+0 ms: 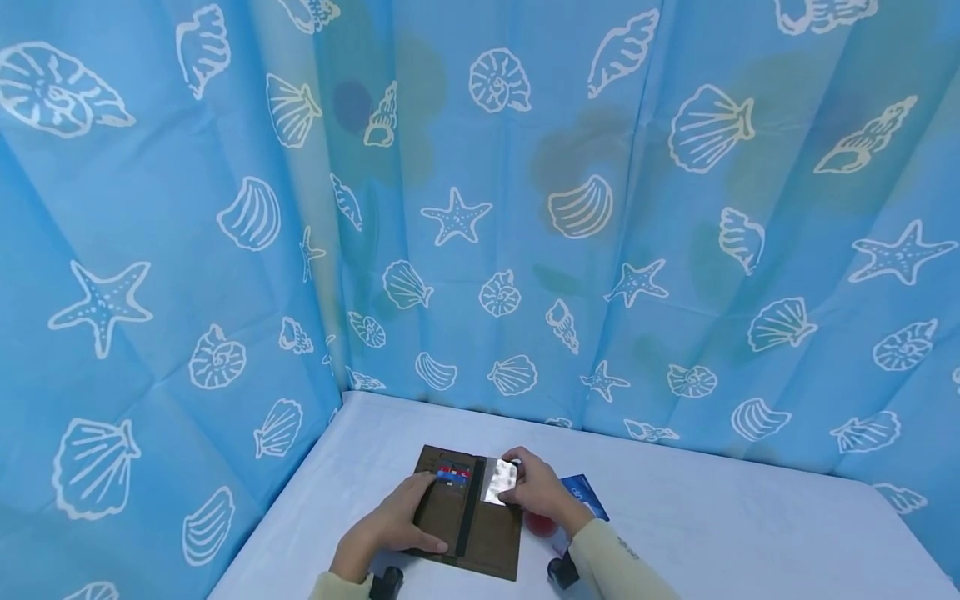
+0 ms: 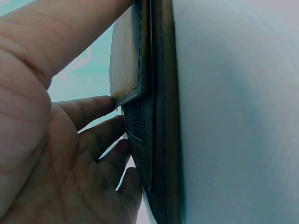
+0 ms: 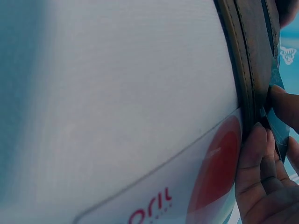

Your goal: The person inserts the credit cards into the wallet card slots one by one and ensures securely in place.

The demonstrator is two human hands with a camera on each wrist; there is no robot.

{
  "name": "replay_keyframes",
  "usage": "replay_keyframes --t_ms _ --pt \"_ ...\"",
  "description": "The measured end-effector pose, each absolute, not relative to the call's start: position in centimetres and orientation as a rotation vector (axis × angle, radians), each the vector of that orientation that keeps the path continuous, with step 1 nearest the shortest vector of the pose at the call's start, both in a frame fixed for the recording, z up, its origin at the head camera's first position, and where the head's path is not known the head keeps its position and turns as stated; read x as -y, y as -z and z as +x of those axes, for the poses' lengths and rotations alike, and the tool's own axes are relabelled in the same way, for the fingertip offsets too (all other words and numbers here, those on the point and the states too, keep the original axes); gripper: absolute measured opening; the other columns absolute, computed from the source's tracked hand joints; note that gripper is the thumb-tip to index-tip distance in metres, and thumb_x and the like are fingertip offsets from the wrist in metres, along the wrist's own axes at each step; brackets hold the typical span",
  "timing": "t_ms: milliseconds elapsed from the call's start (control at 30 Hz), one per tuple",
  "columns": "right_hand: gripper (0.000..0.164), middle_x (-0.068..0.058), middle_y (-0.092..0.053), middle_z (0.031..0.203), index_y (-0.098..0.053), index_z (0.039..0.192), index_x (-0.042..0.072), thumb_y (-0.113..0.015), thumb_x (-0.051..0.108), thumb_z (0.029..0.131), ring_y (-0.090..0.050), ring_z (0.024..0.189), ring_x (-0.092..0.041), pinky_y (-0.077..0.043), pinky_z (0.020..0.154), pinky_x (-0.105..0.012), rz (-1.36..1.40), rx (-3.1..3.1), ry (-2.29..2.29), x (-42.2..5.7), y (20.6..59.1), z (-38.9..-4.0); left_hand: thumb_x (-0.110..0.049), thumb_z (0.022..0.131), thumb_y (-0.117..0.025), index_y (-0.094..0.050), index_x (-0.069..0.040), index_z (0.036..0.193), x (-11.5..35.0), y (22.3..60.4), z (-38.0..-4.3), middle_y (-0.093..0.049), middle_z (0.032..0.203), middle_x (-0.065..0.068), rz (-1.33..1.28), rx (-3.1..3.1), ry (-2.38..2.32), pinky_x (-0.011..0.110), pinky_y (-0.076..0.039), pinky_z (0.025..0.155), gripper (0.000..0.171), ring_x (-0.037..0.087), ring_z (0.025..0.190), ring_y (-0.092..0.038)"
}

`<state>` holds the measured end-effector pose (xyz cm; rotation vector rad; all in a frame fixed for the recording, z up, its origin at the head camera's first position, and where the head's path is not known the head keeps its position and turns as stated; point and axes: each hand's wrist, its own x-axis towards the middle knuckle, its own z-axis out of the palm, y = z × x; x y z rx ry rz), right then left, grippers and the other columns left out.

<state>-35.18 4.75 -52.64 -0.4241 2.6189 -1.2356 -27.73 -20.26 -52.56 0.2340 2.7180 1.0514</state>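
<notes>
A brown wallet (image 1: 491, 542) lies spread on the white table, a dark strap running down its middle. My left hand (image 1: 396, 517) rests on its left panel, fingers by the upper pocket and thumb low near the strap. In that pocket sit several cards (image 1: 453, 474) with red and blue showing. At the right panel's upper part, my right hand (image 1: 543, 492) pinches a shiny card (image 1: 501, 478) between thumb and fingers. From the right wrist, this card (image 3: 279, 114) stands tilted against the wallet (image 3: 254, 60), its lower part partly covered by fingers.
Right of the wallet, partly under my right forearm, lie a blue card (image 1: 583, 495) and a pale card with a red circle (image 3: 217, 163). Blue shell-patterned curtains (image 1: 495, 250) hang behind and to the left of the table (image 1: 712, 533).
</notes>
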Motion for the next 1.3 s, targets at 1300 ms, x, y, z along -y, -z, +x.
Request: replay_keyframes --t_ms 1300 --pt "0.022 -0.005 -0.063 0.104 -0.067 0.103 0.014 -0.077 0.012 0.084 -0.058 0.094 -0.022 -0.058 0.089 -0.047 -0.537 -2.666 1.094 -4.94 52.6 -34.54 -0.038 0.067 -0.092 -0.033 -0.001 0.15 20.46 52.98 -28.0 -0.035 0.155 0.023 0.275 -2.733 -1.022 0.063 -0.031 0.116 0.108 0.043 0.143 -0.032"
